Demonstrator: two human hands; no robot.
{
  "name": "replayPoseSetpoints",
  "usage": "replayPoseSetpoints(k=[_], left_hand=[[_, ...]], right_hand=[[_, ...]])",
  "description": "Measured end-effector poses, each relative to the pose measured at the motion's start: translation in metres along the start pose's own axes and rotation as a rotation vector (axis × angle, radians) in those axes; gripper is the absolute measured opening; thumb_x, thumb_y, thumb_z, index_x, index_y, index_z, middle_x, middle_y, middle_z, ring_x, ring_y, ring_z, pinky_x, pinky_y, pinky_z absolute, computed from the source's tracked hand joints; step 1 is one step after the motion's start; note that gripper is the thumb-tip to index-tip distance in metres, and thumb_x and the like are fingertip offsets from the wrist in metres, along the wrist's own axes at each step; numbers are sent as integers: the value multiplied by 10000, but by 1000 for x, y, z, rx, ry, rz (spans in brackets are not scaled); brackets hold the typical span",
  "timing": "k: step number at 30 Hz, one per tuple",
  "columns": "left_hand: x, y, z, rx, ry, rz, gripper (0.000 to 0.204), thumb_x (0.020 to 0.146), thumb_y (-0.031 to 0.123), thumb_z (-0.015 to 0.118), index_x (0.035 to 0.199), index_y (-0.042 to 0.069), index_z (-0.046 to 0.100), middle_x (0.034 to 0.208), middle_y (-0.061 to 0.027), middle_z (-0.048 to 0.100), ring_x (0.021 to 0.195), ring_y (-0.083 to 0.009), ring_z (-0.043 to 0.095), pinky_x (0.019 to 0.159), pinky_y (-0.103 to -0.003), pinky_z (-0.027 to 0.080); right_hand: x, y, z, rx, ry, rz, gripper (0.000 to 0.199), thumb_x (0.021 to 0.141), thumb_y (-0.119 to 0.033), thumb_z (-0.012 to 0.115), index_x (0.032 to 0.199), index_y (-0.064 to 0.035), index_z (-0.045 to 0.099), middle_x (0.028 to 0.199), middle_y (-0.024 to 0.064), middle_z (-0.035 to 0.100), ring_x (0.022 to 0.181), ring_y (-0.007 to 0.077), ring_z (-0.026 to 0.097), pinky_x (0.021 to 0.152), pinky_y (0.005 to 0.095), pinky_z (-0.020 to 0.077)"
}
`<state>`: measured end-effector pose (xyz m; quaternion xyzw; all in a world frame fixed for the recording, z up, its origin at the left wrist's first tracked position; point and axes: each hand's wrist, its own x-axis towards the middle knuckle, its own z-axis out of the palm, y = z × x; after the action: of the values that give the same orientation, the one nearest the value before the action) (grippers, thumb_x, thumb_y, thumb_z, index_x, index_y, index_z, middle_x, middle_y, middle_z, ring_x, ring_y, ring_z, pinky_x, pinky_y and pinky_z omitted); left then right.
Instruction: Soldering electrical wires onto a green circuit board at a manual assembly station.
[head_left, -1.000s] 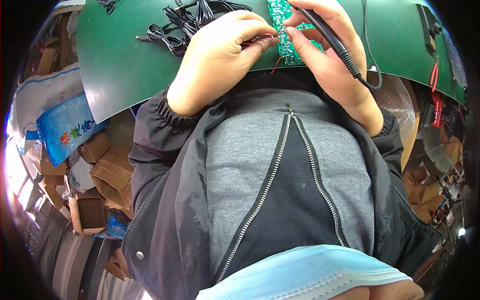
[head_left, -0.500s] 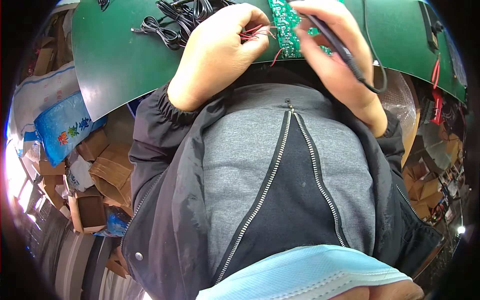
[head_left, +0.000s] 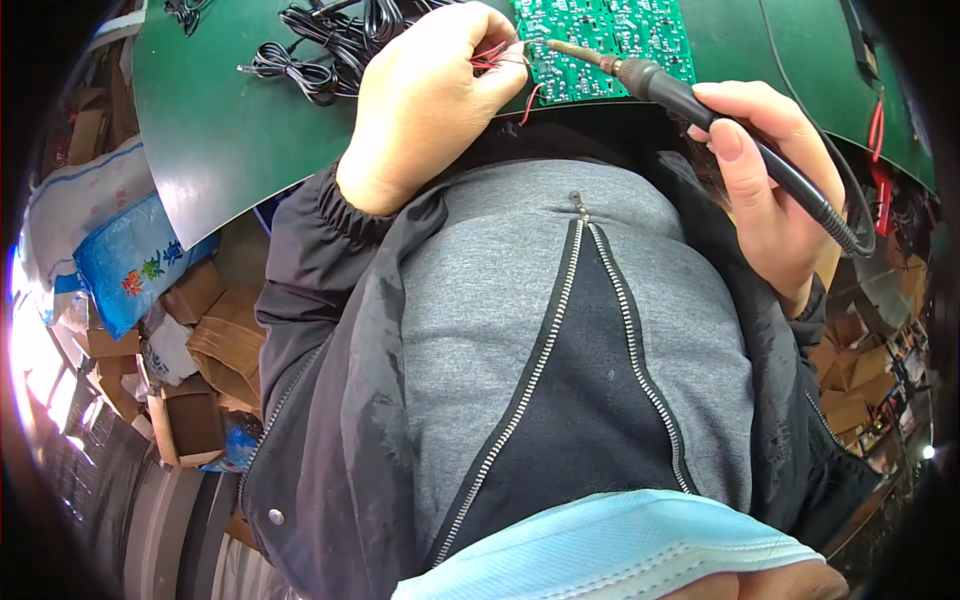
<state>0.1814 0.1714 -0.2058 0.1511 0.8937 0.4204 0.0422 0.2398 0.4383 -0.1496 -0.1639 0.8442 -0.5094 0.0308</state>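
Note:
My right hand (head_left: 775, 180) grips a soldering iron (head_left: 690, 100) by its black handle. The iron points up and to the left, its tip over the left edge of a green circuit board panel (head_left: 655, 45). Close to that tip, my left hand (head_left: 430, 100) is closed on several thin red wires (head_left: 490, 58), pinched between thumb and fingers. A short red wire (head_left: 531, 103) hangs off the panel's lower left edge. Whether the tip touches a wire or the board I cannot tell.
Coiled black cables (head_left: 320, 60) lie on the green table (head_left: 210, 130) left of my left hand. The iron's cord (head_left: 800, 90) runs up over the table at the right. Cardboard boxes (head_left: 225, 340) and a blue bag (head_left: 135, 260) are on the floor at left.
My right hand has moved right and down, and the soldering iron now points left with its tip beside the wires. My left hand keeps its hold, shifted slightly left.

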Motion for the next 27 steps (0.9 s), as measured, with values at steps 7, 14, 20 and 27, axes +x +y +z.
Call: replayPoseSetpoints(k=[7,14,20,27], left_hand=[[-1,0,-1,46,-9,24,111,862,81,734,887,14,650,766,-114,613,647,-217,616,620,-319,509],[-2,-1,-2,28,-1,19,106,860,79,734,893,19,653,770,-112,615,654,-214,621,624,-317,511],[-1,0,-2,34,-4,30,102,855,80,731,901,25,658,785,-117,628,667,-231,635,632,-322,517],[-2,-6,-1,15,-8,53,113,855,97,736,908,29,663,788,-126,634,674,-253,642,639,-333,522]], right_hand=[[3,0,5,19,-17,-20,204,1017,-34,620,1188,74,650,1086,139,684,928,158,661,852,264,534],[9,-5,5,-50,-81,-64,194,1008,-19,622,1174,77,650,1052,133,683,902,158,652,822,259,520],[17,-16,-3,-168,-177,-162,194,1006,0,606,1179,79,644,1045,133,681,906,163,646,834,269,514],[2,-11,-3,-64,1,-42,209,1012,-6,594,1191,91,641,1067,154,688,915,168,650,847,273,518]])
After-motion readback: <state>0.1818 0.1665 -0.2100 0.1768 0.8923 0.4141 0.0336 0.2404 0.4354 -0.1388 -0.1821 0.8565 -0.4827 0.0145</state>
